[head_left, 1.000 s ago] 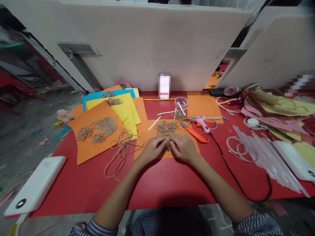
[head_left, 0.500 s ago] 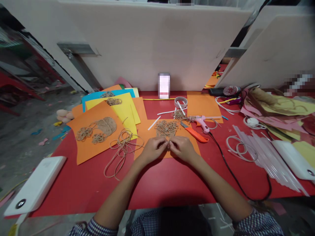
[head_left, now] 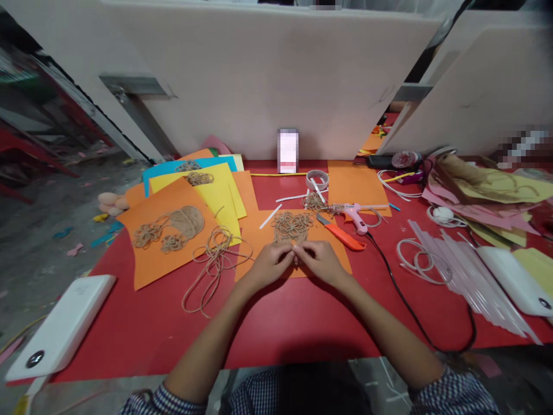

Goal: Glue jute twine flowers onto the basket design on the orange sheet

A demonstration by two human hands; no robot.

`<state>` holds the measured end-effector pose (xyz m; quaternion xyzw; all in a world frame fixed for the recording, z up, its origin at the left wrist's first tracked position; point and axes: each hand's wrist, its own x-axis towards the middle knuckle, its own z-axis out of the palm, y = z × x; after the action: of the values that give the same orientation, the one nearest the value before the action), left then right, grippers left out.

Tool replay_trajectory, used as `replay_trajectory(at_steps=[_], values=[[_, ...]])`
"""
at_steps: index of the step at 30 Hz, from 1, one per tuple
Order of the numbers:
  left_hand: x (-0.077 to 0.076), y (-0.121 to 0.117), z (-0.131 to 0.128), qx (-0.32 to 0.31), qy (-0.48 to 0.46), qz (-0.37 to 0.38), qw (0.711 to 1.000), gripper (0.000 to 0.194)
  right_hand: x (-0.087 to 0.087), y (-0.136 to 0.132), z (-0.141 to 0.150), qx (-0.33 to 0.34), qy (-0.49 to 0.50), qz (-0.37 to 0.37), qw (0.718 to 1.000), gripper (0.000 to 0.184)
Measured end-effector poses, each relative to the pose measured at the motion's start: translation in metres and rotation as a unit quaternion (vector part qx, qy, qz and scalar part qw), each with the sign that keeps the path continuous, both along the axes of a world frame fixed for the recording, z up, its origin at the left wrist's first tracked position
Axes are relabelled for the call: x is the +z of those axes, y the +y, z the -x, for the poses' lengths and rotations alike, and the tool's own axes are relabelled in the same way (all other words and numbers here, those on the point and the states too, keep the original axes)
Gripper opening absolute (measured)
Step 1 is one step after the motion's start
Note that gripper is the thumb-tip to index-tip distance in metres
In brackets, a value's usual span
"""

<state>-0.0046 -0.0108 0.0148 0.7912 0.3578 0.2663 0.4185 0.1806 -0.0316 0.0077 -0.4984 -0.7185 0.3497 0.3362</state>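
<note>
Jute knotwork [head_left: 292, 226] sat ahead of the fingers — left hand [head_left: 271, 265] and right hand [head_left: 320, 262] pinched closed on its lower end, seemingly shaping it; a steady tuck looked next.

Craft workshop: glue gun [head_left: 355, 218], jute twine [head_left: 218, 259]

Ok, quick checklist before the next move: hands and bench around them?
1. Hands on work: ok. Left hand and right hand meet at the lower edge of the jute twine motif on the orange card.
2. Strand pinched between them: cannot tell, the hands hide it.
3. Pink hot glue gun nozzle: not ok, it looks to touch a small twine cluster.
4. Orange utility knife: ok, lying apart from the right hand.
5. Black power cord: ok, clear of the right forearm.
6. Loose twine bundle: ok, apart from the left hand.
</note>
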Motion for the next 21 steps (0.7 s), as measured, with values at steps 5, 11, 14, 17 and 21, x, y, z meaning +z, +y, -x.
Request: replay_trajectory(at_steps=[5, 11, 14, 17, 21], values=[[-0.001, -0.0001, -0.0005, -0.002, 0.001, -0.004, 1.0, 0.032, -0.0071, 0.0014, 0.0014, -0.002, 0.039, 0.016, 0.999, 0.046], [0.0003, -0.0004, -0.0002, 0.008, 0.001, -0.012, 1.0, 0.031, -0.0056, 0.0015, -0.0011, -0.013, 0.102, 0.023, 0.994, 0.049], [0.0018, -0.0009, -0.0002, 0.008, 0.012, -0.026, 1.0, 0.031, -0.0048, 0.0009, -0.0019, -0.042, 0.075, 0.006, 0.996, 0.054], [0.0033, -0.0017, -0.0002, -0.012, 0.011, -0.033, 0.999, 0.031, -0.0035, 0.0002, -0.0006, -0.027, 0.022, 0.002, 0.999, 0.053], [0.0031, -0.0017, -0.0005, -0.017, 0.006, -0.041, 0.999, 0.032, -0.0038, 0.0006, 0.002, -0.002, 0.003, 0.003, 1.0, 0.048]])
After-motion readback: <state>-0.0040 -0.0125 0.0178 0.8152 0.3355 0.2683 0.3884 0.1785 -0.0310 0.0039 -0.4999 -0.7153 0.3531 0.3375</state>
